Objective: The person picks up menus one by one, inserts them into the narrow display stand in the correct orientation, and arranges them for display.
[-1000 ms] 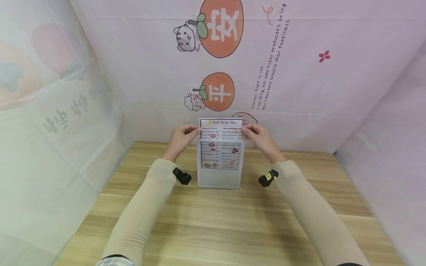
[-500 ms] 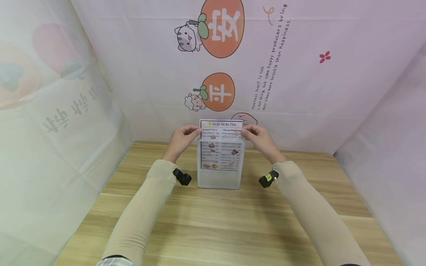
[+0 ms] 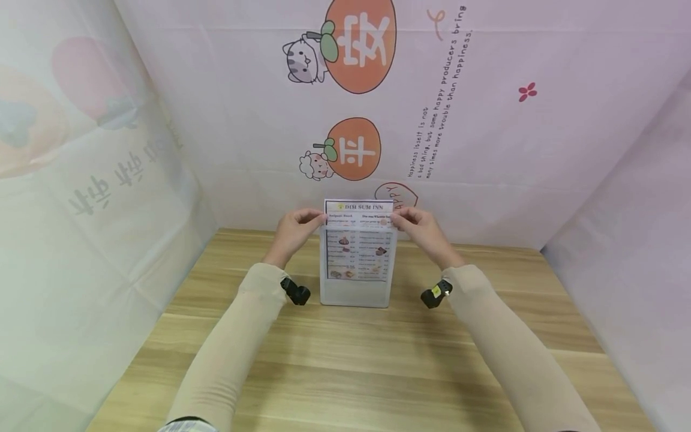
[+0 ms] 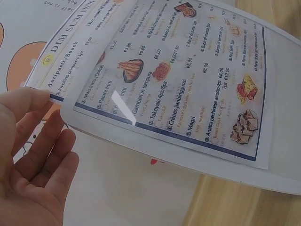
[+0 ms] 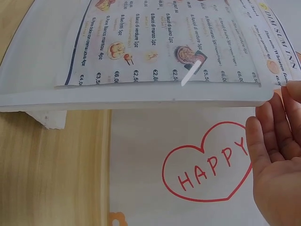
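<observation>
Head view first: I've got the menu sheet (image 3: 358, 231) pinched by its top corners, left hand (image 3: 292, 234) on one edge and right hand (image 3: 422, 231) on the other, so it stays square to the clear acrylic stand (image 3: 356, 287) sitting upright on the wooden table (image 3: 345, 366) near the back. Most of the sheet is down inside the stand, only the "DIM SUM INN" header strip pokes out above the rim, and there's a blank band of the stand under the paper's bottom edge. Holding both corners makes sense to me since a floppy sheet would buckle or go in crooked with one hand. Behind it all hangs the pink backdrop cloth (image 3: 486, 150) with the orange fruit prints. Left wrist view: my thumb sits on the corner of the sheet (image 4: 155, 84) by the title, fingers (image 4: 44, 155) curving loosely behind it, so it's a light pinch, not a fist. Right wrist view: same deal mirrored, fingertips (image 5: 277, 122) right at the corner of the stand (image 5: 141, 96), palm relaxed below, and the red "HAPPY" heart (image 5: 207, 162) on the cloth shows behind.
</observation>
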{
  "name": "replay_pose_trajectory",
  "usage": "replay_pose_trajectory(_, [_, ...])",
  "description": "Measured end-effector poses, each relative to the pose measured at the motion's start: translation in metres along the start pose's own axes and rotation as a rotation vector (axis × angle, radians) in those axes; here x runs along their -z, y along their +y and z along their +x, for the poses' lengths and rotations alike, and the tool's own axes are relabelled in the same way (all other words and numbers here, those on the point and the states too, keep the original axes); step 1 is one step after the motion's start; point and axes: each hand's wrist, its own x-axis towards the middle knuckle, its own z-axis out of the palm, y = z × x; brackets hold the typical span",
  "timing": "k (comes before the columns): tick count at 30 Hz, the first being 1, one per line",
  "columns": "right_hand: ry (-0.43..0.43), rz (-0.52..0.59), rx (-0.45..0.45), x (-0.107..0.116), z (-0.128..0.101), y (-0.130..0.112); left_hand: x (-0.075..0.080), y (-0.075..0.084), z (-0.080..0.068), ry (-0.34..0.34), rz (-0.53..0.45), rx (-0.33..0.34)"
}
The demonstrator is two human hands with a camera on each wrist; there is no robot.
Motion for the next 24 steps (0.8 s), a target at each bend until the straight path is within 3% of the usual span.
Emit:
replay_pose_trajectory(16, [0.012,-0.043,-0.006,-0.003,-0.003,0.012,-0.003,-0.011,-0.003,-0.013,-0.009,0.008])
replay_pose_trajectory(24, [-0.01,-0.005,-0.013,-0.004,-0.005,0.013,-0.004,-0.011,-0.004,-0.004,0.002,0.009])
